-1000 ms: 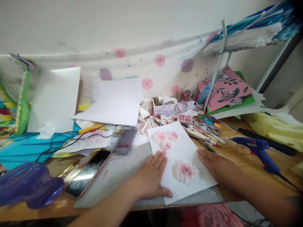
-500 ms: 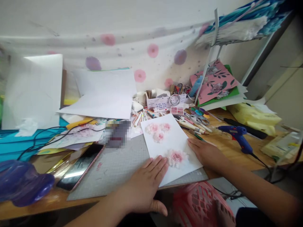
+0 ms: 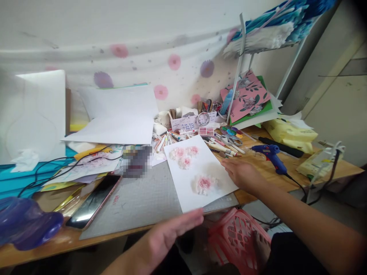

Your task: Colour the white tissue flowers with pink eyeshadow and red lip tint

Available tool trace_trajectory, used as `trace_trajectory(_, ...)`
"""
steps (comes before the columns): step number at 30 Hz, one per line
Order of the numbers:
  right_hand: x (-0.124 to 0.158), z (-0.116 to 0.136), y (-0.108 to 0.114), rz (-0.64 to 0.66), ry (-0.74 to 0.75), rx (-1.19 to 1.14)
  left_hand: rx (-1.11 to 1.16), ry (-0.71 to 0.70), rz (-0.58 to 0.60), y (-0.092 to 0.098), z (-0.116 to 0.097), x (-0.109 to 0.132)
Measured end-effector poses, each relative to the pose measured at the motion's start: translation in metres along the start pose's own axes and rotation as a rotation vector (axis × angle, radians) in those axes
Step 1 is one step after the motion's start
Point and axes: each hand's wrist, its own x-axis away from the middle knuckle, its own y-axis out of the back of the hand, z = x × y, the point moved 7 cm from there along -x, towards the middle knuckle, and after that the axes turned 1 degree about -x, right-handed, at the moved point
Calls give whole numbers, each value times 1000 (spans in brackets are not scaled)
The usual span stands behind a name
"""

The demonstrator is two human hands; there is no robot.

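A white sheet of paper (image 3: 186,181) lies at a slant on the grey cutting mat (image 3: 137,198). It bears pink-and-white ruffled flowers; a cluster of three (image 3: 185,156) lies toward the far end and a larger flower (image 3: 204,184) nearer me. My left hand (image 3: 174,231) is raised just in front of the sheet's near corner, turned edge-on, fingers stretched out and holding nothing. At the sheet's right edge, my right hand (image 3: 242,175) rests with its fingers extended; whether they press on the paper or the table beside it is hard to see.
A blue glue gun (image 3: 271,154) lies right of my right hand. Behind the sheet are scattered markers and brushes (image 3: 220,147), scissors (image 3: 232,140) and a pink palette (image 3: 206,131). A phone (image 3: 94,202) and a purple object (image 3: 31,223) sit left. A red plastic stool (image 3: 237,236) stands below the table.
My left hand has lifted off the sheet's left edge, moved toward me and turned onto its side. My right hand stays by the right edge. The camera view has shifted to the right.
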Motion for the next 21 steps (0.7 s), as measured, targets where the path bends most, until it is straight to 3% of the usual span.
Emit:
trace_trajectory(2, 4, 4, 22, -102, -34, -30, 472, -179, -122, 6, -15, -5)
trace_trajectory(5, 16, 36, 58, -264, 2, -105, 790, -210, -77, -6, -21, -22)
trace_trajectory(7, 29, 75, 83, -424, 152, -216, 837, -160, -64, -21, -17, -33)
trace_trajectory(9, 42, 119, 93, -438, 367, -196, 841, -108, -122, -35, -8, -41)
trace_trajectory(10, 49, 138, 92, -410, 486, -166, 828, -18, -129, -45, 1, -44)
trace_trajectory(12, 59, 156, 92, -443, 545, -137, 679, 68, -59, -64, 12, -47)
trace_trajectory(14, 64, 155, 90, -474, 533, -158, 471, 92, 33, -74, 18, -47)
trace_trajectory(16, 66, 147, 88, -467, 545, -193, 340, 93, 88, -72, 22, -43)
trace_trajectory(19, 60, 124, 89, -422, 558, -192, 318, 99, 106, -52, 21, -30)
trace_trajectory(21, 54, 95, 93, -434, 401, -135, 270, 125, 80, -34, 20, -17)
